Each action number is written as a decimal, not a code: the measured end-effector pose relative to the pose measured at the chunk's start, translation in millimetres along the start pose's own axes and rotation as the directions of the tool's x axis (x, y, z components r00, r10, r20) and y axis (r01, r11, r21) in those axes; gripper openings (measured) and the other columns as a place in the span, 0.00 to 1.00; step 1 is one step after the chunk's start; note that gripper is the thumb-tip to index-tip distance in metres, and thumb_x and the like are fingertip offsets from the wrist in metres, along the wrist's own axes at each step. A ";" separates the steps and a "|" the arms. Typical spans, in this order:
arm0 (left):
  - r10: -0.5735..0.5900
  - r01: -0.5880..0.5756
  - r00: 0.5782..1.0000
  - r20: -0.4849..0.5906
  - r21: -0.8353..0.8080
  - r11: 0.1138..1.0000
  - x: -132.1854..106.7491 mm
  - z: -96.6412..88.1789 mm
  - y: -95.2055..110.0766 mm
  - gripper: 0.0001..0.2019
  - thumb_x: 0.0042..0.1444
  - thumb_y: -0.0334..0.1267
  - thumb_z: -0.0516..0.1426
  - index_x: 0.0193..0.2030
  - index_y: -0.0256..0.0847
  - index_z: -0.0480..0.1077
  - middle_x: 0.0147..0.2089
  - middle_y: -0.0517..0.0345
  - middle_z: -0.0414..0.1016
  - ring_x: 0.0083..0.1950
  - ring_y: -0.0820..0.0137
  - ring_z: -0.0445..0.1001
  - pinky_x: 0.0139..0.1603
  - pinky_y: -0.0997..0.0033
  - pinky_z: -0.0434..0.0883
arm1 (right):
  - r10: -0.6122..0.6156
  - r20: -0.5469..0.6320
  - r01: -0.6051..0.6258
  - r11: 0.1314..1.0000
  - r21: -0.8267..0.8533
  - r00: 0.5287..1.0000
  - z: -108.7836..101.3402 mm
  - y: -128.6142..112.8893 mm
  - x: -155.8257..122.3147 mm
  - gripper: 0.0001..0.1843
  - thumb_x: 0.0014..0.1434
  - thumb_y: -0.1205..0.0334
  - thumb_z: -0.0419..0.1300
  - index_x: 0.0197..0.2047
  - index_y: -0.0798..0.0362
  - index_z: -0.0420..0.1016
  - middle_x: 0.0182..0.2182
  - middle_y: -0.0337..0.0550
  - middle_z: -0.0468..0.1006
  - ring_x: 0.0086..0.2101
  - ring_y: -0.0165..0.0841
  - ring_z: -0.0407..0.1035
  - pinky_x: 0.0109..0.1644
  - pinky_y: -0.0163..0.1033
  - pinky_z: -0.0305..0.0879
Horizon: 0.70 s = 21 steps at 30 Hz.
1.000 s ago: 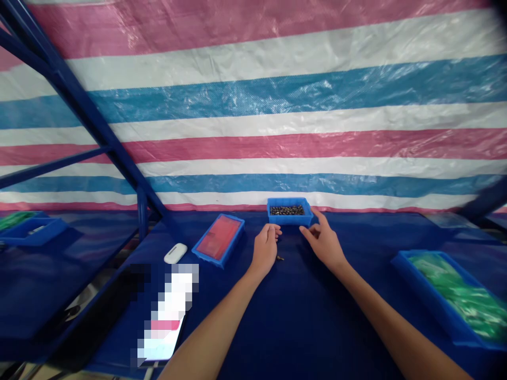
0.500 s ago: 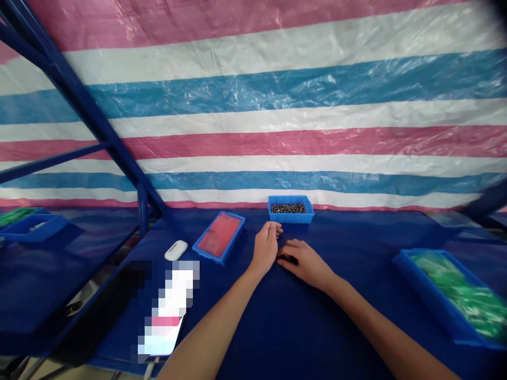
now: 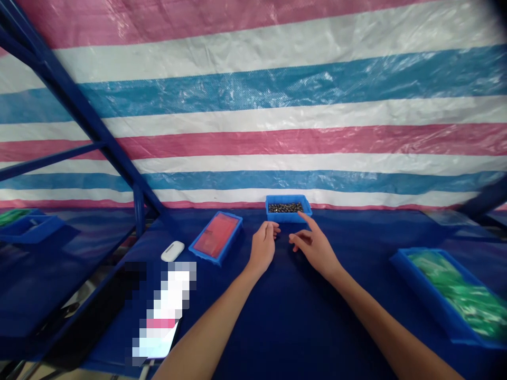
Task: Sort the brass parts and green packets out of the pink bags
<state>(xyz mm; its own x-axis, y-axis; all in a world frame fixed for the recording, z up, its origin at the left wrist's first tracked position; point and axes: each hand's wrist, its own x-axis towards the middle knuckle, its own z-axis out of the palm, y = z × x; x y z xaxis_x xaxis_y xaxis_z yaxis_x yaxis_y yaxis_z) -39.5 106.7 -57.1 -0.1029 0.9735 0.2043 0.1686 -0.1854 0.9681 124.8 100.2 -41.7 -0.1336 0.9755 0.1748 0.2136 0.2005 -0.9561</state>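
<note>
A small blue tray point(image 3: 288, 207) of dark little parts stands at the back of the blue table point(image 3: 301, 316), against the striped tarp. My left hand point(image 3: 262, 247) rests on the table just in front and left of it. Its fingers are curled in, and what they hold is hidden. My right hand point(image 3: 316, 247) hovers beside it, with the index finger stretched toward the tray's front right corner. Thumb and other fingers are drawn together in a pinch, and I cannot make out what is in it.
A blue tray with a red lining point(image 3: 216, 238) lies left of my hands, and a small white device point(image 3: 172, 250) and a blurred phone point(image 3: 160, 311) lie nearer. A large blue tray of green pieces point(image 3: 455, 295) sits at right. A blue frame post point(image 3: 138, 211) rises at left.
My right hand went from the small tray down onto a small part on the table, then rose back toward the tray. The part no longer shows. My left hand barely moved.
</note>
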 end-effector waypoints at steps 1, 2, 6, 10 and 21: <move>-0.003 0.003 1.000 -0.003 0.000 1.000 0.0 0.0 0.0 0.16 0.68 0.42 0.45 0.41 0.41 0.72 0.39 0.54 0.78 0.41 0.68 0.75 0.44 0.68 0.70 | -0.006 0.015 0.007 0.998 -0.056 1.000 0.0 4.0 -2.2 0.34 0.61 0.53 0.61 0.68 0.47 0.58 0.30 0.37 0.79 0.26 0.33 0.73 0.37 0.42 0.73; -0.008 0.008 1.000 -0.006 -0.005 1.000 0.1 0.0 0.0 0.16 0.67 0.42 0.45 0.41 0.41 0.72 0.39 0.54 0.78 0.41 0.68 0.75 0.44 0.68 0.70 | -0.022 0.027 0.025 0.993 -0.118 0.999 0.6 7.0 -4.1 0.28 0.61 0.53 0.60 0.63 0.48 0.65 0.29 0.37 0.78 0.27 0.33 0.72 0.37 0.42 0.72; -0.024 0.023 1.000 -0.010 -0.049 0.999 0.6 -0.8 0.2 0.16 0.67 0.41 0.45 0.41 0.40 0.72 0.40 0.53 0.78 0.42 0.68 0.76 0.44 0.68 0.71 | -0.174 0.138 0.214 0.899 -0.381 0.975 8.2 8.3 -8.1 0.13 0.64 0.56 0.58 0.49 0.47 0.77 0.33 0.42 0.78 0.33 0.35 0.71 0.40 0.42 0.69; -0.022 0.021 1.000 -0.017 -0.085 0.996 1.8 -1.3 -1.7 0.17 0.67 0.40 0.43 0.40 0.40 0.73 0.40 0.53 0.79 0.42 0.68 0.76 0.45 0.67 0.72 | -0.307 0.341 0.449 0.733 -0.510 0.889 19.4 3.6 -9.7 0.13 0.66 0.61 0.57 0.52 0.44 0.77 0.41 0.45 0.75 0.42 0.39 0.67 0.48 0.46 0.66; -0.028 0.025 0.999 -0.026 -0.126 0.992 3.9 1.3 -12.1 0.23 0.68 0.48 0.42 0.40 0.38 0.74 0.39 0.50 0.79 0.41 0.67 0.76 0.46 0.64 0.72 | -0.271 0.421 0.492 0.618 -0.613 0.866 28.8 -1.2 -12.8 0.07 0.66 0.61 0.59 0.47 0.49 0.75 0.43 0.44 0.73 0.43 0.38 0.65 0.46 0.44 0.61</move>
<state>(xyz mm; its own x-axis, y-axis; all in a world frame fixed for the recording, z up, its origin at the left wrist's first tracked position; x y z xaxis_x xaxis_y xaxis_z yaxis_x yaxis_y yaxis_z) -40.7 112.9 -68.2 -0.1330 0.9745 0.1807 0.0413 -0.1767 0.9834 98.4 84.9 -49.6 -0.5812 0.7520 0.3110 0.6599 0.6592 -0.3607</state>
